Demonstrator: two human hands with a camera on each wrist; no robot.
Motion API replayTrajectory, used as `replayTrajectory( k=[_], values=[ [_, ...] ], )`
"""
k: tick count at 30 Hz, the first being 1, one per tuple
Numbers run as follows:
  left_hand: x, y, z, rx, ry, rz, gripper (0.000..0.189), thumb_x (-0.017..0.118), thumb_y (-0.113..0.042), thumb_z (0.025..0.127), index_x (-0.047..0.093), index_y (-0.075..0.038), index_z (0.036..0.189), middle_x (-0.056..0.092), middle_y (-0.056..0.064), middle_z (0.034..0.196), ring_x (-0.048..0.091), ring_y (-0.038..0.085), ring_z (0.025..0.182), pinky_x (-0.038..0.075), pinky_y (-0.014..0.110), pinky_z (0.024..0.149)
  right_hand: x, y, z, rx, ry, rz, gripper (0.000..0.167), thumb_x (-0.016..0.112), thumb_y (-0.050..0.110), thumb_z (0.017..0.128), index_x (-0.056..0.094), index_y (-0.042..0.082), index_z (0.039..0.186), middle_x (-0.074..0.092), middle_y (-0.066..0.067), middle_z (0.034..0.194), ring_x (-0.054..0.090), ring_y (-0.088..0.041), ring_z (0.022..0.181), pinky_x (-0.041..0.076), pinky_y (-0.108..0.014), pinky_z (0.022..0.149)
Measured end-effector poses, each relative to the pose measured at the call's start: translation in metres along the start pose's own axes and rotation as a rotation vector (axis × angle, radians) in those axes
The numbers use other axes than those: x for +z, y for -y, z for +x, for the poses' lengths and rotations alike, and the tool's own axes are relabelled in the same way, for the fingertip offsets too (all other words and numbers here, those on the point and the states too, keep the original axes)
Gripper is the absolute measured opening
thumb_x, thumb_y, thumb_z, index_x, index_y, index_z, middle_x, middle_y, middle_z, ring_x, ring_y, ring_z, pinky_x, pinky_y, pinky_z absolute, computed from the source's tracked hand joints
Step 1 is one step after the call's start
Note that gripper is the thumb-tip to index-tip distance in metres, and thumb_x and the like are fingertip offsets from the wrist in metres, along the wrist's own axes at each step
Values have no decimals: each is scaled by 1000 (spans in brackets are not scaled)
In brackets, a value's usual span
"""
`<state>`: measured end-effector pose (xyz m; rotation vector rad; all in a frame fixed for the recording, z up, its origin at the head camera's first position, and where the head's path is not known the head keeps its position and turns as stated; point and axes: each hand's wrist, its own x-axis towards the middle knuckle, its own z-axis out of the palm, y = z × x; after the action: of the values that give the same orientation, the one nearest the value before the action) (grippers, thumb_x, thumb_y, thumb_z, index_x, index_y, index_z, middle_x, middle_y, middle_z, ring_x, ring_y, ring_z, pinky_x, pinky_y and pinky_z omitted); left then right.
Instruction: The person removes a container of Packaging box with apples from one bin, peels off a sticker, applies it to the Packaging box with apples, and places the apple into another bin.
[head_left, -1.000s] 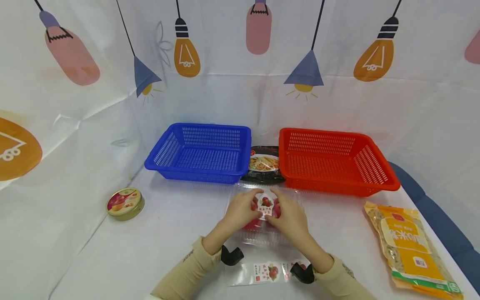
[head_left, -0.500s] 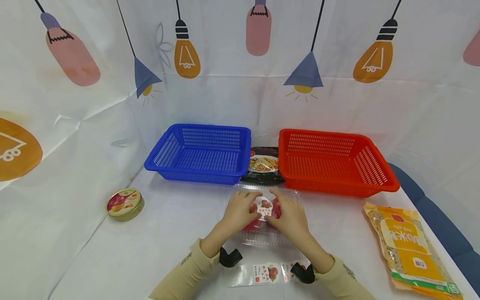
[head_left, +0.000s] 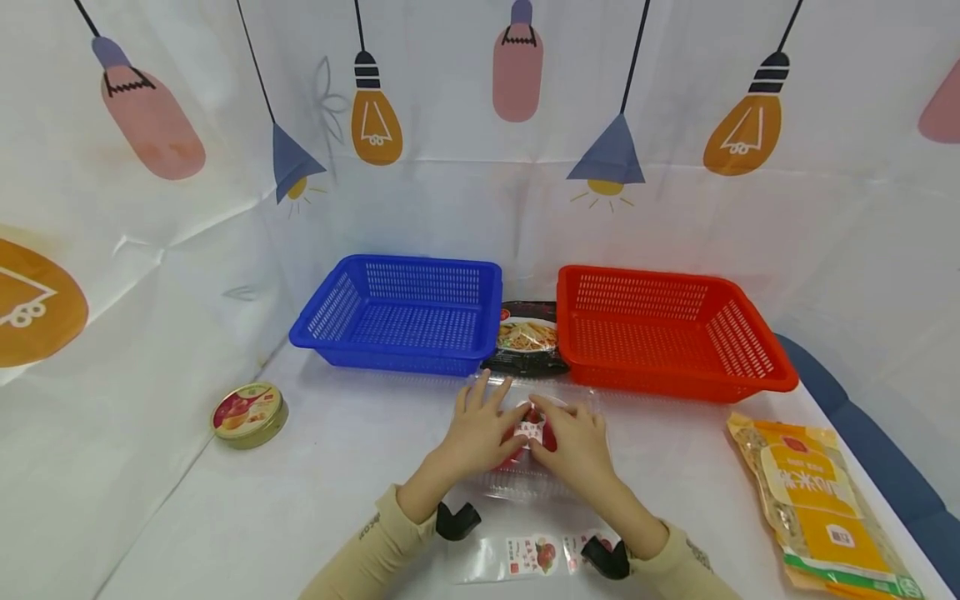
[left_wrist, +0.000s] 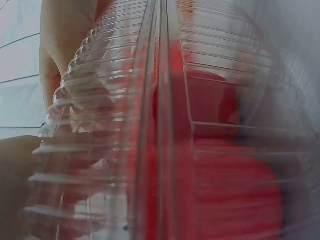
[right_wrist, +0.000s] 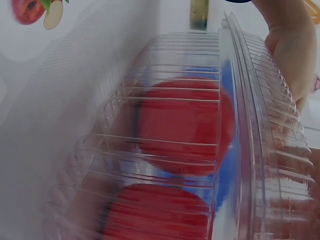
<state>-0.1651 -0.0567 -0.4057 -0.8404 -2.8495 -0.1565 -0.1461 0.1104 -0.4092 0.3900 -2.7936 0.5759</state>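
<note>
A clear plastic clamshell box [head_left: 525, 486] lies on the white table with its lid closed. Red rounded items show through its ribbed walls, a red one [left_wrist: 230, 190] in the left wrist view and a red one [right_wrist: 185, 125] in the right wrist view. On the lid is a white sticker label [head_left: 529, 431] with red fruit and red print. My left hand [head_left: 472, 435], fingers spread, touches the label's left side with thumb and index finger. My right hand [head_left: 577, 443] touches its right side the same way. Both hands partly cover the lid.
A strip of stickers [head_left: 487, 560] lies in front of the box. Behind stand a blue basket [head_left: 405, 363] and a red basket [head_left: 660, 382], with a black food packet [head_left: 527, 337] between them. A round tin [head_left: 249, 414] sits left, a yellow bag [head_left: 817, 492] right.
My left hand's fingers have straightened and spread forward across the lid. The right hand's index finger and thumb have shifted on the label. The whole head view has moved slightly down.
</note>
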Motion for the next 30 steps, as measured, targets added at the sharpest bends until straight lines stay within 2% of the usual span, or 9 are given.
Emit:
replayTrajectory(
  k=[5, 13, 16, 20, 24, 27, 30],
  values=[
    [2, 0, -1, -12, 24, 7, 46, 51, -46, 90, 52, -28, 132, 33, 10, 147, 13, 41, 137, 14, 59, 106, 1, 0, -1, 11, 5, 12, 58, 77, 27, 72, 57, 14, 125, 67, -8, 105, 51, -32, 99, 31, -49, 80],
    [2, 0, -1, -34, 39, 16, 43, 50, -44, 90, 53, -29, 131, 35, 9, 146, 15, 41, 136, 14, 58, 106, -1, 1, -1, 34, 19, 20, 59, 77, 26, 72, 57, 14, 126, 67, -7, 107, 51, -32, 100, 30, -47, 79],
    [1, 1, -1, -38, 25, -21, 45, 49, -44, 91, 51, -28, 133, 34, 10, 146, 15, 41, 136, 15, 59, 105, -3, 0, -2, 33, -5, 34, 58, 76, 27, 73, 56, 14, 126, 66, -9, 110, 50, -33, 101, 31, -48, 80],
    [-4, 7, -7, -71, -48, -172, 49, 49, -43, 92, 48, -22, 136, 33, 13, 146, 14, 43, 136, 15, 63, 102, -11, -11, -6, 34, -108, 80, 56, 76, 25, 74, 56, 12, 125, 61, -13, 117, 46, -35, 105, 30, -55, 84],
    [-8, 18, -19, -158, -126, -368, 54, 55, -40, 89, 45, -16, 137, 34, 17, 145, 16, 46, 134, 15, 65, 99, -20, -29, -13, 87, -178, 149, 55, 74, 20, 75, 53, 10, 125, 51, -17, 127, 40, -40, 112, 25, -61, 88],
    [-5, 26, -28, -226, -186, -485, 58, 60, -37, 87, 44, -12, 137, 36, 19, 142, 21, 47, 132, 15, 66, 98, -24, -44, -19, 164, -156, 225, 58, 71, 18, 77, 48, 8, 129, 43, -20, 133, 34, -43, 118, 22, -64, 89],
    [1, 33, -35, -287, -238, -565, 61, 62, -34, 85, 42, -8, 137, 41, 20, 138, 30, 44, 129, 20, 64, 96, -26, -57, -24, 251, -88, 352, 62, 68, 18, 80, 40, 4, 134, 37, -23, 136, 31, -44, 123, 23, -66, 94]
  ],
)
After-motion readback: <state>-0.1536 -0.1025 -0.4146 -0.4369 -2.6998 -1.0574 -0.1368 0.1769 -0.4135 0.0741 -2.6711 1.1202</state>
